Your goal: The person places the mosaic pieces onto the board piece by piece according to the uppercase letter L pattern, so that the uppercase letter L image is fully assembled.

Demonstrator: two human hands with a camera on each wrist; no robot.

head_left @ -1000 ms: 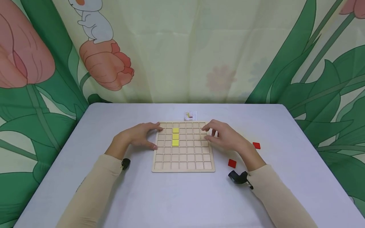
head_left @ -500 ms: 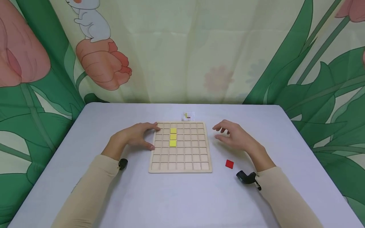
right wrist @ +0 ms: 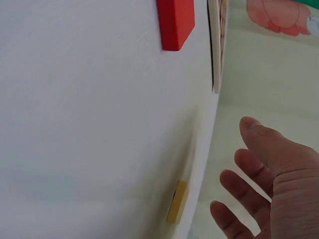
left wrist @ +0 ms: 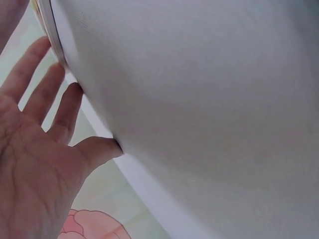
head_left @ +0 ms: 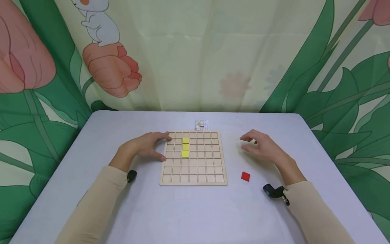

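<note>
Touching the left edge of the grid board (head_left: 198, 162), the left hand (head_left: 147, 145) is spread; the relaxed, empty right hand (head_left: 262, 147) hovers beyond the grid board's right side. The red tile (head_left: 245, 176), right of the grid board, is probably light, stiff and slick: pinch opposite edges.

Soft, even light covers the white cloth-covered table (head_left: 195, 217) in the head view, leaving faint shadows beside the beige fabric sleeves (head_left: 92, 203); the white grid-printed card (head_left: 201, 125) is too small to read clearly. Both wrist views are dimmer and greyer, the right one showing a diffuse shadow around the yellow rectangular block (right wrist: 177, 203).
</note>
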